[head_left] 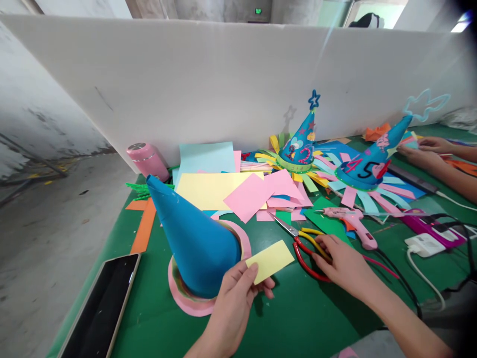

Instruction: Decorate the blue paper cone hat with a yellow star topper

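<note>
L hand (pixel 238 293) pinches small yellow card (pixel 270 262) btwn thumb & fingers, just R of blue cone (pixel 197 243); card's long axis runs near-L to far-R. Scissors (pixel 297 232) lie far-R of card, tips pointing far-L. R hand (pixel 346 266) is nearer them, fingers curled at handle end; can't tell if grip's closed.

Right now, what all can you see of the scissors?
The scissors have silvery, metal-looking blades, seemingly closed, and two plastic-looking handles, one yellow, one red. They slant over the green table, tips pointing left and away from the person, toward pink paper. The right hand touches the handles, hiding part of the yellow one.
</note>
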The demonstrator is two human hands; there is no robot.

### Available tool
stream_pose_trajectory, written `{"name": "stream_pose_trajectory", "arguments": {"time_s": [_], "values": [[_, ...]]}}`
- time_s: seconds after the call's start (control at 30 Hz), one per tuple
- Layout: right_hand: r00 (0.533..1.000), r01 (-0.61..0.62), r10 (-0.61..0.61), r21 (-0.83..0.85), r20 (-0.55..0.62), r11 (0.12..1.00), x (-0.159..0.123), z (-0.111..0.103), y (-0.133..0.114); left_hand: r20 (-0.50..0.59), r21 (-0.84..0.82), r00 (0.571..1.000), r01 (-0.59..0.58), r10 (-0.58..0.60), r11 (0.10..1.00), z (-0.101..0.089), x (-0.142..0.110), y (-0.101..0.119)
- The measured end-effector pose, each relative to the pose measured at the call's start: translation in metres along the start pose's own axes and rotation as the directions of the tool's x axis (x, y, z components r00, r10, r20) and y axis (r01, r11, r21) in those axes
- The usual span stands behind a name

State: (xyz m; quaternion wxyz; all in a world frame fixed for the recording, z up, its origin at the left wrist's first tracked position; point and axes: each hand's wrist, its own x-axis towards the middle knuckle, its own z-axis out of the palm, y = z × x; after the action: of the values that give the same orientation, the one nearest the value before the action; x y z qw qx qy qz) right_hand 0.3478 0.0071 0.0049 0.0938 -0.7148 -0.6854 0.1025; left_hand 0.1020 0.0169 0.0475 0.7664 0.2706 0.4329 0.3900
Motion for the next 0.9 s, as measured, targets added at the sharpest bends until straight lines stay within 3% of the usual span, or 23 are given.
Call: {"name": "stream_pose_trajectory", "arguments": {"time_s": [0.3, 0.47, 0.63, 0.8, 0.9], "values": [[0.989, -0.043, 0.057, -0.11, 0.135, 0.993, 0.024, -0.008, -0.005, -0.06, -0.037, 0.998, 0.021, -0.024, 0.999, 0.002, -0.009, -0.012], [0.985, -0.029, 0.047, -0.111, 0.163, 0.993, 0.011, -0.015, 0.001, -0.093, -0.043, 0.996, 0.004, -0.008, 0.999, 0.002, -0.014, -0.013], [0.989, -0.069, 0.05, 0.139, 0.136, 0.988, -0.018, -0.031, 0.005, -0.029, -0.026, 1.0, -0.002, 0.001, 1.0, 0.001, -0.009, -0.013], [0.98, -0.197, 0.154, 0.519, 0.126, 0.832, -0.031, -0.036, -0.01, 0.01, -0.045, 0.998, -0.054, 0.054, 0.998, 0.007, -0.003, -0.004], [0.964, -0.263, 0.185, 0.772, 0.189, 0.579, -0.034, -0.03, -0.025, 0.01, -0.076, 0.992, -0.122, 0.123, 0.99, 0.014, 0.0, 0.008]]}}
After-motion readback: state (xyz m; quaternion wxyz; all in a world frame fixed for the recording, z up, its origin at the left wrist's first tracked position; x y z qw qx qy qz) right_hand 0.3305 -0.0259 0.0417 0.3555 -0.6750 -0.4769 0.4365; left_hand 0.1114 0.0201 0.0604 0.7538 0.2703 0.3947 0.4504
